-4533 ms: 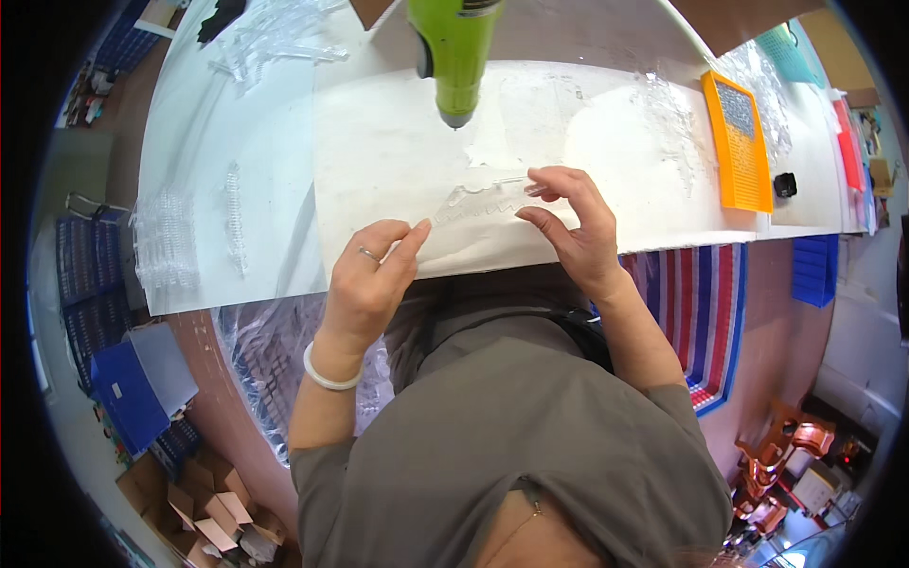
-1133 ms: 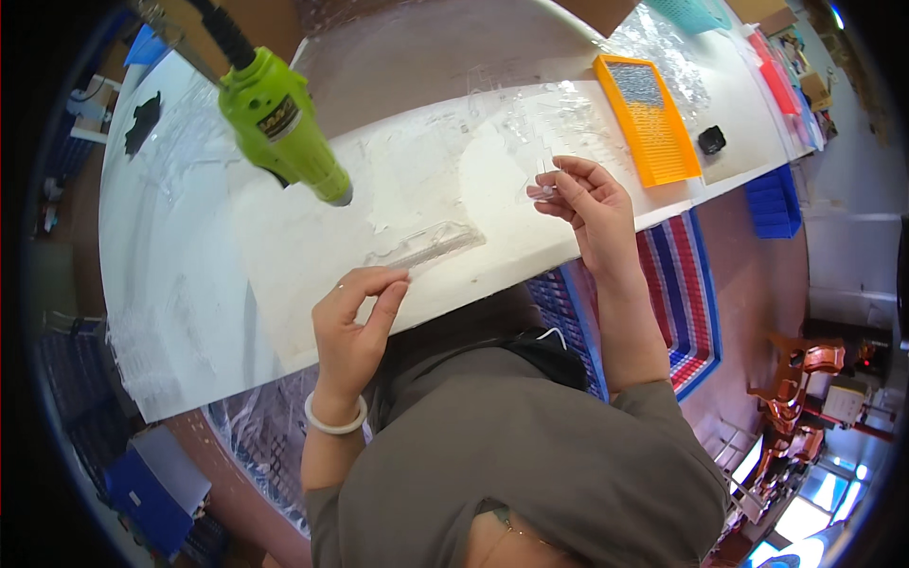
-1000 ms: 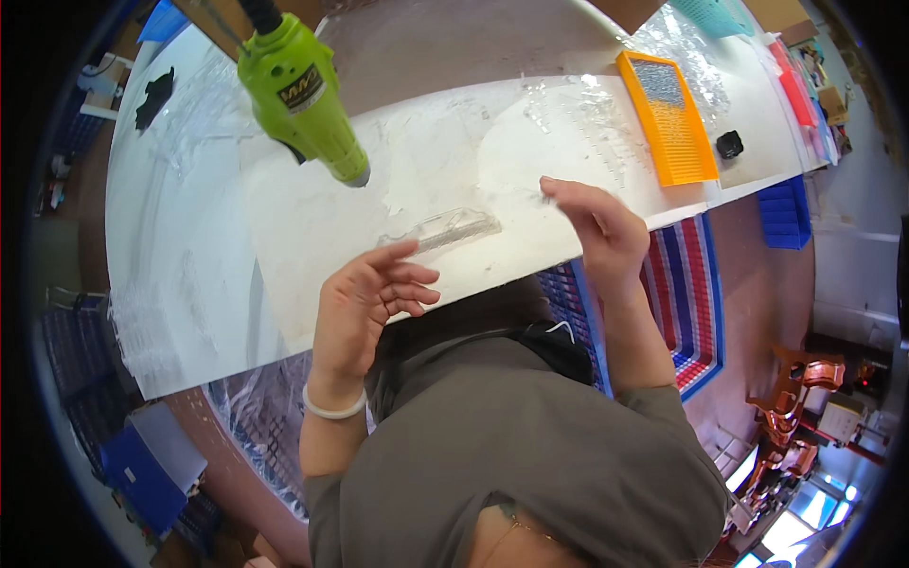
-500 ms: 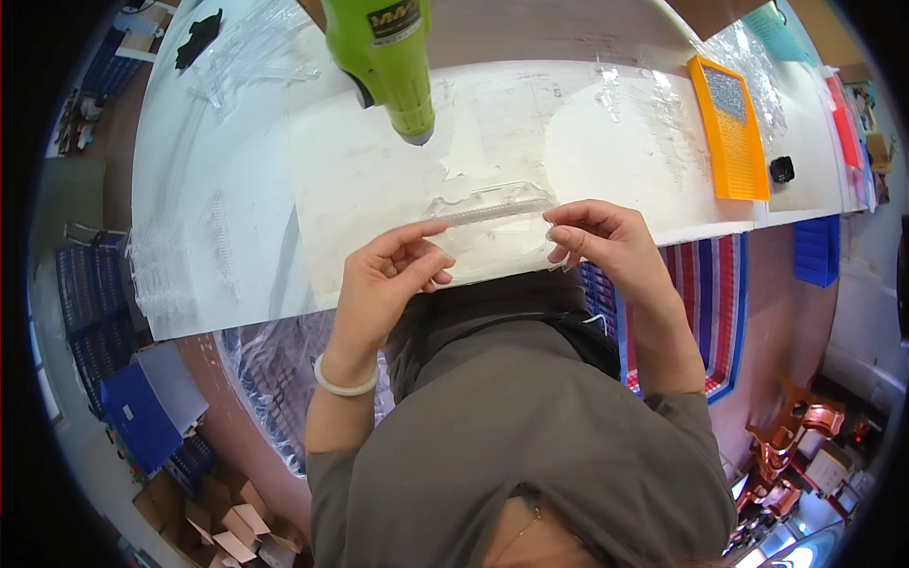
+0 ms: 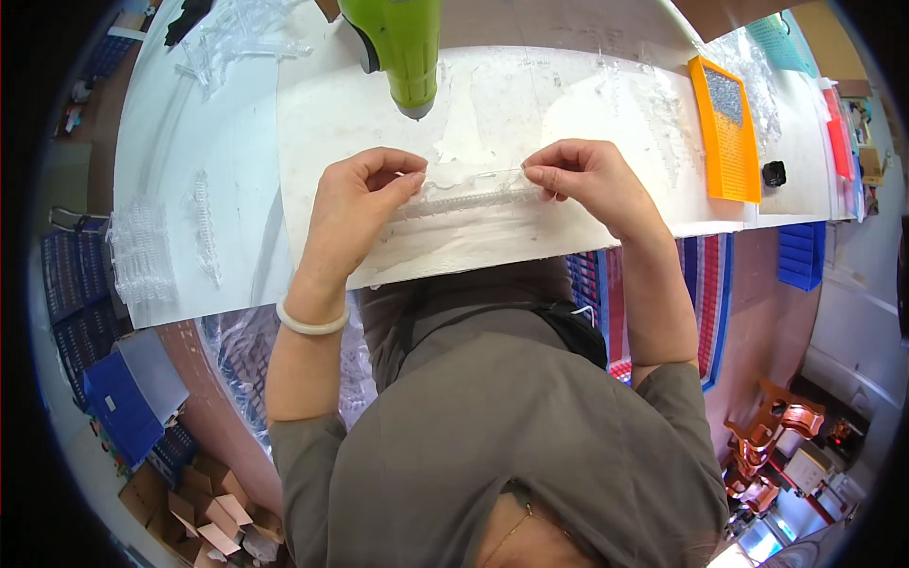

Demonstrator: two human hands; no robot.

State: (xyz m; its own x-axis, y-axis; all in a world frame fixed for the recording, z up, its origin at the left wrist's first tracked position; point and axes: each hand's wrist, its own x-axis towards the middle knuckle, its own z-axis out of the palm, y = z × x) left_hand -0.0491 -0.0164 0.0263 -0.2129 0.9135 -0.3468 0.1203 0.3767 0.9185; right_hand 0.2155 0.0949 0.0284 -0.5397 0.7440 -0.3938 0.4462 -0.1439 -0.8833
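My left hand [image 5: 360, 204] and my right hand [image 5: 589, 180] are raised over the white tabletop near its front edge. Thumb and forefinger of each are pinched together at opposite ends of a thin clear plastic piece [image 5: 476, 197]. A ridged, toothed band runs along its length, and its far edge is wavy. Glare and see-through plastic blur its exact outline. Just beyond it a green power tool [image 5: 409, 66] points nose down, its tip above the table and apart from the plastic.
An orange tray [image 5: 744, 161] with small shiny parts lies at right, beside a small black object [image 5: 775, 174]. Clear toothed strips [image 5: 142, 256] are stacked at left, with one loose strip [image 5: 204, 227] alongside. More clear plastic pieces [image 5: 232, 57] lie at the far left.
Both hands have moved away from my body, to the far edge of the clear plastic piece, and now pinch its ends. The view has shifted slightly.
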